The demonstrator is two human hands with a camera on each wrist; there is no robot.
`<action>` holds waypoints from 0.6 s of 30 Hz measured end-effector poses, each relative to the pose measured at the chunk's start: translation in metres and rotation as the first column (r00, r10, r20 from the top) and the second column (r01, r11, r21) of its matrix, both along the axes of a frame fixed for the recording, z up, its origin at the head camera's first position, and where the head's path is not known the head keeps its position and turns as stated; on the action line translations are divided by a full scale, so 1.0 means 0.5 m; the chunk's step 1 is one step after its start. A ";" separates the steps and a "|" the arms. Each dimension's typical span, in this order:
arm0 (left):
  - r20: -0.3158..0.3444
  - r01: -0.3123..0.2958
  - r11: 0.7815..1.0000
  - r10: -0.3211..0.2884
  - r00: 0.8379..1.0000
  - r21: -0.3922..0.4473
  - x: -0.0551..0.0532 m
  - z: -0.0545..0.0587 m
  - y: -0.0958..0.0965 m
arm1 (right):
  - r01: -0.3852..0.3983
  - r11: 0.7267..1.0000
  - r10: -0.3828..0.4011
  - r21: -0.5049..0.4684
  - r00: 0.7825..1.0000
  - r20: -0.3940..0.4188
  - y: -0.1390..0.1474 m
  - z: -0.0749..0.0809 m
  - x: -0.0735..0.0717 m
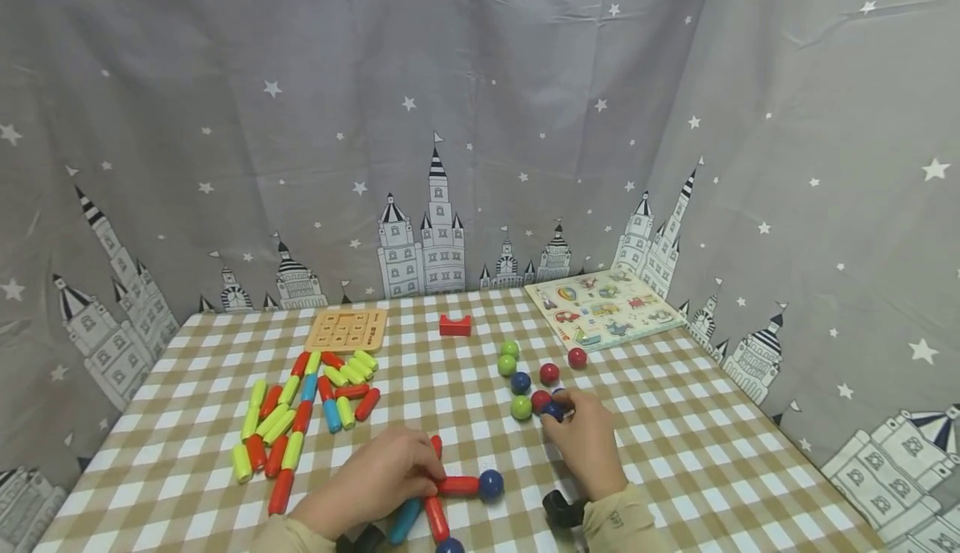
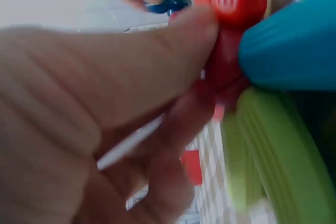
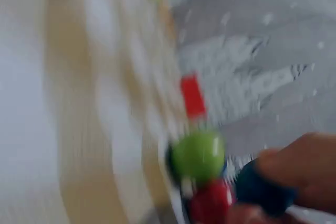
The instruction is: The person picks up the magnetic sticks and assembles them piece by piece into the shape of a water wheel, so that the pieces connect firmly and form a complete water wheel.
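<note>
My left hand [image 1: 397,465] pinches a red ball [image 2: 227,61] at the joint of a rod-and-ball build. From that joint spread red rods [image 1: 457,486], a blue rod [image 2: 294,40] and, in the left wrist view, lime rods [image 2: 283,156]. One red rod ends in a dark blue ball [image 1: 491,485]; another blue ball [image 1: 450,545] sits at the near end of a second red rod. Over by the loose balls, my right hand [image 1: 588,436] holds a dark blue ball [image 3: 260,187] between thumb and fingers. Beside it are a red ball [image 3: 212,200] and a green ball [image 3: 199,153].
Several red, lime and blue rods [image 1: 277,424] lie on the checked cloth to the left. Behind them is a wooden number puzzle [image 1: 347,330]. A red notched block [image 1: 454,326] stands at the back, and a picture board [image 1: 603,307] lies back right. Grey curtains [image 1: 480,52] enclose the table.
</note>
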State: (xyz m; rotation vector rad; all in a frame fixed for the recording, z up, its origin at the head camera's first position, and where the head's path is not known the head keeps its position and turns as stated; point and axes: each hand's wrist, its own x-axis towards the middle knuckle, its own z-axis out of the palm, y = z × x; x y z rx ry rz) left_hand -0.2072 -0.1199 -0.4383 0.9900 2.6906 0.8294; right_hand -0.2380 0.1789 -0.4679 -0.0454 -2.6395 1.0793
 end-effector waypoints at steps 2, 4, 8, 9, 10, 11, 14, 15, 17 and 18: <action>0.010 0.080 0.996 -0.080 0.997 0.027 -0.007 0.000 -0.006 | -0.053 0.988 0.053 -0.148 0.999 -0.008 -0.009 0.000 -0.001; 0.018 0.140 0.989 -0.141 0.990 0.055 -0.011 0.001 -0.013 | -0.108 0.962 0.109 -0.251 0.994 -0.011 -0.022 -0.003 0.001; 0.042 0.113 0.990 -0.117 0.992 0.084 -0.011 -0.001 -0.018 | -0.244 0.903 0.269 -0.352 0.963 0.023 -0.048 -0.020 0.000; 0.036 0.067 0.995 -0.070 0.997 0.077 -0.010 -0.003 -0.014 | -0.273 0.889 0.309 -0.369 0.950 0.041 -0.052 -0.025 0.000; 0.022 0.008 0.998 -0.009 1.000 0.056 -0.009 -0.007 -0.009 | -0.295 0.871 0.346 -0.392 0.936 0.065 -0.056 -0.028 0.000; 0.011 -0.058 0.998 0.057 0.998 0.034 -0.007 -0.010 -0.003 | -0.314 0.854 0.383 -0.415 0.919 0.092 -0.058 -0.031 -0.001; -0.024 -0.235 0.971 0.235 0.972 -0.040 -0.004 -0.025 0.022 | -0.339 0.827 0.445 -0.448 0.882 0.155 -0.060 -0.036 -0.002; -0.032 -0.278 0.959 0.277 0.960 -0.060 -0.003 -0.029 0.030 | -0.342 0.821 0.458 -0.458 0.873 0.169 -0.060 -0.036 -0.001; -0.032 -0.330 0.940 0.328 0.944 -0.091 -0.001 -0.035 0.042 | -0.345 0.806 0.480 -0.482 0.856 0.190 -0.061 -0.036 -0.001; -0.023 -0.346 0.933 0.345 0.938 -0.100 0.000 -0.036 0.047 | -0.348 0.800 0.489 -0.489 0.850 0.194 -0.061 -0.035 -0.001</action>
